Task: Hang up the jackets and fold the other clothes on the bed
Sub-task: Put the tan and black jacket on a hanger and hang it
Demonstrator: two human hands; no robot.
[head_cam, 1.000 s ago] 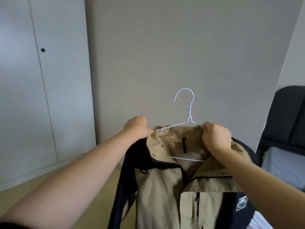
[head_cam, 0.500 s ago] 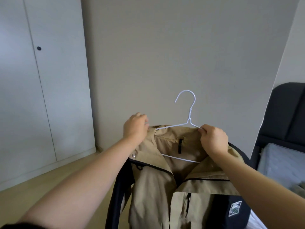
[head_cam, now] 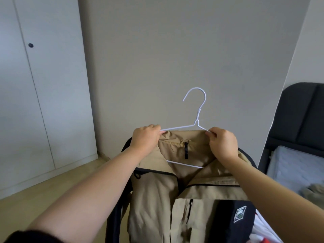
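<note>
Left hand [head_cam: 144, 137] and right hand [head_cam: 222, 143] each pinch a collar edge of the beige-and-black jacket [head_cam: 157, 199] against the white wire hanger [head_cam: 196, 122] arms. Jacket hangs below both grips; hook sticks up between the 2 hands.

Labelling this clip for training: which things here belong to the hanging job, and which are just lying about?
Job: jacket, hanger, left hand, right hand, garment on bed.
Lying about: wardrobe, wall, floor.

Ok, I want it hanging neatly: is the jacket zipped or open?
Open at the top: the jacket gapes at the collar, baring the bar of the white hanger. Lower down, cannot tell.
</note>
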